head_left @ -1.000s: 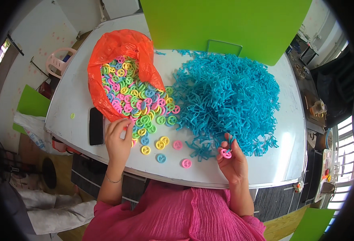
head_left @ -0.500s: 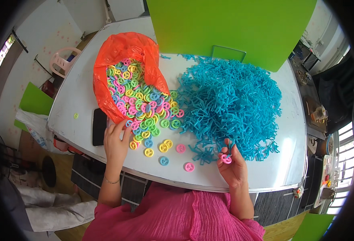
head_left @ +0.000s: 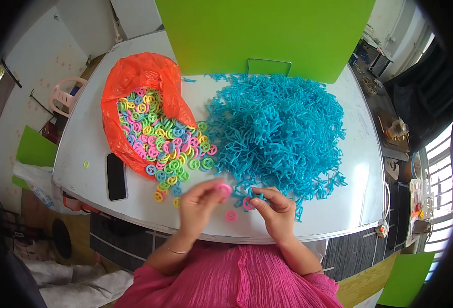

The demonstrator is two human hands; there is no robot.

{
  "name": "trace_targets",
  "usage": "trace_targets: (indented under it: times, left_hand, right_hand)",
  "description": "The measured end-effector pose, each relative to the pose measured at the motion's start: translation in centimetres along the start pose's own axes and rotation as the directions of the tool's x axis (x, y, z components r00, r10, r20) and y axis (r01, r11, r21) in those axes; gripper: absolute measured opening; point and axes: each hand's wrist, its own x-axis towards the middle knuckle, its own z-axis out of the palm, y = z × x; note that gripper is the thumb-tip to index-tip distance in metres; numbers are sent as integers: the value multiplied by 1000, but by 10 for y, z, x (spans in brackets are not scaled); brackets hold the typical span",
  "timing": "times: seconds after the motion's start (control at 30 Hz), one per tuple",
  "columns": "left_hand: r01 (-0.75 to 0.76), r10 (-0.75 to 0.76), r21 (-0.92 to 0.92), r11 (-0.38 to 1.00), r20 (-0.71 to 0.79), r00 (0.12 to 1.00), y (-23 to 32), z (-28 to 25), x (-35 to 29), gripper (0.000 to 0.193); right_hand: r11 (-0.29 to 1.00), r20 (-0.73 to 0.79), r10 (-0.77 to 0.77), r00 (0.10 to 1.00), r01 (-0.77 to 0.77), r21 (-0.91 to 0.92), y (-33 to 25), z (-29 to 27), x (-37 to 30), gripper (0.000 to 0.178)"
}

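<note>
My left hand [head_left: 194, 208] is closed, pinching a pink toy wheel [head_left: 224, 189] between thumb and fingertips. Just to its right, my right hand [head_left: 276, 214] grips a small blue plastic piece [head_left: 258, 195] with another pink wheel [head_left: 247, 204] on or against it; the fingers partly cover both. On the table below them lies a loose pink wheel [head_left: 231, 215]. Colourful spoked wheels [head_left: 149, 126] spill out of a red plastic bag [head_left: 126, 66] at the left. Beyond my right hand rises a big heap of blue plastic pieces [head_left: 283, 128].
A black phone [head_left: 116, 177] lies left of the wheels on the white table [head_left: 82, 172]. Behind the blue heap stands a tall green panel [head_left: 267, 36] with a wire loop [head_left: 268, 60] at its foot. A pink chair [head_left: 64, 96] is off to the left.
My left hand has left the near edge of the wheels and come right with a pink wheel. My right hand has moved left toward it, still holding its piece. The view has shifted.
</note>
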Motion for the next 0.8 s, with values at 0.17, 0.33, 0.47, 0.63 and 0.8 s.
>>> trace_targets:
  times: [0.17, 0.33, 0.47, 0.63, 0.8]
  left_hand:
    - [4, 2, -126, 992, 49, 999, -16, 35, -5, 19]
    - [-104, 108, -143, 984, 26, 994, -29, 40, -2, 12]
    - [-128, 135, -149, 981, 44, 990, -34, 36, 1, 12]
    - [-76, 83, -98, 992, 77, 994, -34, 35, 2, 11]
    - [-132, 133, -23, 991, 89, 987, -34, 34, 4, 12]
  right_hand:
    - [973, -8, -122, 993, 118, -199, 0, 1, -2, 22]
    - [920, -54, -211, 976, 180, -347, -6, 3, 0, 23]
    - [719, 96, -335, 937, 320, -616, -10, -1, 5, 26]
    - [687, 140, -330, 933, 340, -642, -9, -11, 10, 28]
    - [645, 168, -324, 931, 347, -680, -19, -9, 11, 28]
